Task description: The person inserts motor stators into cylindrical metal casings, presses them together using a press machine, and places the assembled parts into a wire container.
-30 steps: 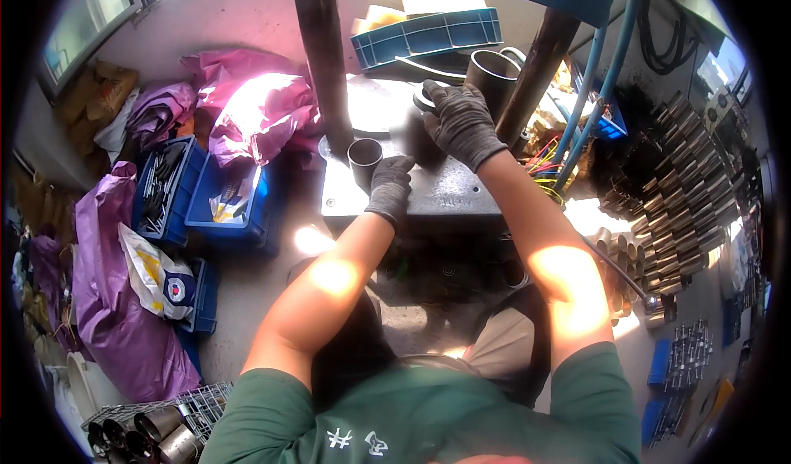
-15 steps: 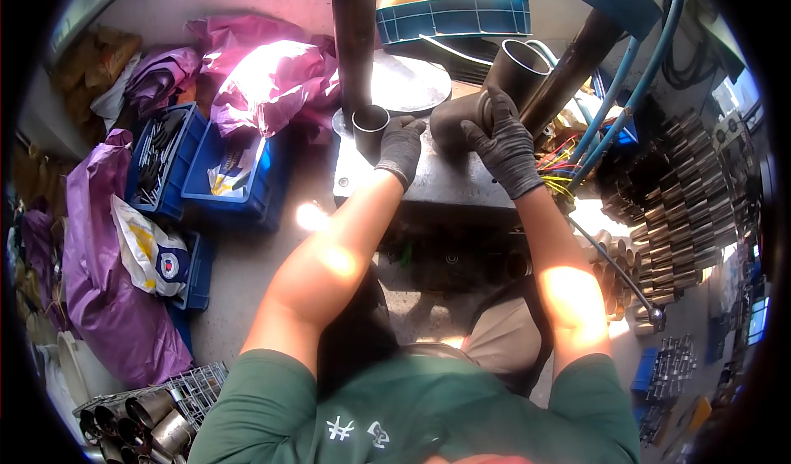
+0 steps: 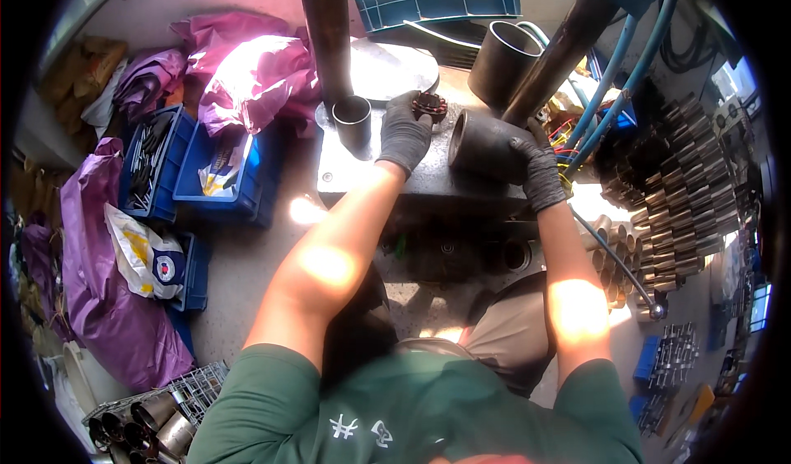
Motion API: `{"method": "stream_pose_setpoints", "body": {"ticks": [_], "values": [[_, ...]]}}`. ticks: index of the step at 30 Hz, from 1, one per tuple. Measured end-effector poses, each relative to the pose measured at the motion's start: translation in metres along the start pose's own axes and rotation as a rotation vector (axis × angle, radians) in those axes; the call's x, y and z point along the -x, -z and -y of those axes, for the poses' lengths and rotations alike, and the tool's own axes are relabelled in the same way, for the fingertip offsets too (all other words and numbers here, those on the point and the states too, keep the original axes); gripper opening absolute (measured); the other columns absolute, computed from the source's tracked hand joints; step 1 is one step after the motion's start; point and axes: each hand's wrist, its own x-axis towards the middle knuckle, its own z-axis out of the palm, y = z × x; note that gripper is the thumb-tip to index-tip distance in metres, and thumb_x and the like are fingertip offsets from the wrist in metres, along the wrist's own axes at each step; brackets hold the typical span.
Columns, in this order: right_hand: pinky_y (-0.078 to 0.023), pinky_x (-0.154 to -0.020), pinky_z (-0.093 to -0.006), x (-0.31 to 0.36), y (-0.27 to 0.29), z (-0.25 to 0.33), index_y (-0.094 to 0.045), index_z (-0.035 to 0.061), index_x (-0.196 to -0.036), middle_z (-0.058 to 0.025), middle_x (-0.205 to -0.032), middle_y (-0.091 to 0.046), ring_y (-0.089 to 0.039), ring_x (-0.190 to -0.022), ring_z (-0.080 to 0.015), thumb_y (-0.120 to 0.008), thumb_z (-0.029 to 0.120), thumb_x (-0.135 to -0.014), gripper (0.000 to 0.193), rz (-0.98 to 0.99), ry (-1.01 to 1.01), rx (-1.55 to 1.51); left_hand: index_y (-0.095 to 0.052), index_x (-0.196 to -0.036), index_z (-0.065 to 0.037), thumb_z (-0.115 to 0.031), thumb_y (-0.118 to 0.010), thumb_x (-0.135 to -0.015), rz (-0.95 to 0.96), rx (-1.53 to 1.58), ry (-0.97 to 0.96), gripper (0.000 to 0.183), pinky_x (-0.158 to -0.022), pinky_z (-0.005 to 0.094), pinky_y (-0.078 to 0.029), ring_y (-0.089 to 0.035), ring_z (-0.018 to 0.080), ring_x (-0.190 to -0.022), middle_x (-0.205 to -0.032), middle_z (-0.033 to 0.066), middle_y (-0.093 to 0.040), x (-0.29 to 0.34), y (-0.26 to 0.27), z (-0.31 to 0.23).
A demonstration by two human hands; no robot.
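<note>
My left hand (image 3: pixel 405 137), in a dark grey glove, is closed on a small dark ring with reddish segments (image 3: pixel 429 106), which it holds above the metal worktable (image 3: pixel 418 174). My gloved right hand (image 3: pixel 541 170) grips the far right end of a wide dark metal cylinder (image 3: pixel 489 148). That cylinder lies on its side on the worktable, its open mouth toward the left. Just left of my left hand stands a narrower metal tube (image 3: pixel 353 126), upright. A second wide cylinder (image 3: pixel 503 64) stands upright behind the one on its side.
Two thick posts, left (image 3: pixel 325 31) and right (image 3: pixel 563 48), rise from the worktable. Between them are a round pale plate (image 3: pixel 395 68) and a blue tray (image 3: pixel 439 5). Blue bins (image 3: pixel 206 185) and purple sacks (image 3: pixel 119 291) are at left. Blue hoses (image 3: pixel 638 81) and stacked metal parts (image 3: pixel 680 184) fill the right.
The wide cylinder has shifted right and toward me, with its open mouth now showing. The ring has come into view in my left hand. My right hand has moved right and nearer.
</note>
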Motion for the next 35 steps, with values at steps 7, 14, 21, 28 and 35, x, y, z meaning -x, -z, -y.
{"method": "stream_pose_setpoints", "body": {"ticks": [7, 14, 21, 28, 35], "values": [[-0.054, -0.102, -0.0370, 0.018, 0.000, 0.010, -0.048, 0.0081, -0.157, -0.0155, -0.142, -0.060, -0.064, -0.118, -0.0281, -0.084, 0.001, -0.077, 0.088, 0.012, -0.040, -0.003, -0.066, -0.133, -0.014, -0.014, -0.061, -0.091, 0.217, -0.570, -0.067, 0.041, -0.104, 0.0454, -0.052, -0.067, 0.0347, -0.117, -0.138, 0.0160, -0.064, 0.024, 0.013, -0.035], [-0.056, -0.096, -0.0387, 0.024, -0.013, 0.008, -0.045, 0.0129, -0.159, -0.0188, -0.139, -0.061, -0.065, -0.114, -0.0302, -0.087, 0.013, -0.076, 0.093, -0.124, -0.135, 0.053, -0.077, -0.115, -0.011, -0.047, -0.070, -0.092, 0.507, -0.727, 0.001, 0.043, -0.093, 0.0424, -0.056, -0.074, 0.0330, -0.102, -0.108, 0.0173, -0.077, 0.042, 0.067, -0.056], [-0.056, -0.094, -0.0440, 0.034, -0.021, 0.008, -0.046, 0.0173, -0.158, -0.0194, -0.138, -0.061, -0.065, -0.110, -0.0314, -0.088, 0.021, -0.076, 0.092, -0.247, -0.193, -0.010, -0.074, -0.112, -0.009, -0.026, -0.073, -0.088, 0.565, -0.818, 0.012, 0.029, -0.087, 0.0422, -0.057, -0.073, 0.0321, -0.095, -0.102, 0.0168, -0.076, 0.070, 0.100, -0.097], [-0.057, -0.091, -0.0501, 0.029, 0.025, 0.018, -0.071, 0.0173, -0.111, -0.0183, -0.116, -0.071, -0.067, -0.101, -0.0367, -0.084, 0.034, -0.083, 0.035, -0.290, -0.550, -0.343, -0.066, -0.123, -0.009, -0.023, -0.075, -0.083, 0.087, -0.527, -0.733, 0.044, -0.098, 0.0521, -0.051, -0.063, 0.0388, -0.114, -0.121, 0.0158, -0.067, 0.107, -0.011, -0.108], [-0.051, -0.109, -0.0584, 0.044, 0.110, 0.021, -0.039, 0.0055, -0.157, -0.0265, -0.149, -0.056, -0.061, -0.128, -0.0480, -0.072, 0.042, -0.092, 0.081, -0.035, -0.599, -0.628, -0.053, -0.144, -0.014, -0.040, -0.079, -0.080, 0.165, -0.519, -0.738, 0.074, -0.123, 0.0530, -0.029, -0.048, 0.0362, -0.141, -0.144, 0.0144, -0.056, 0.112, -0.085, -0.107]]}}
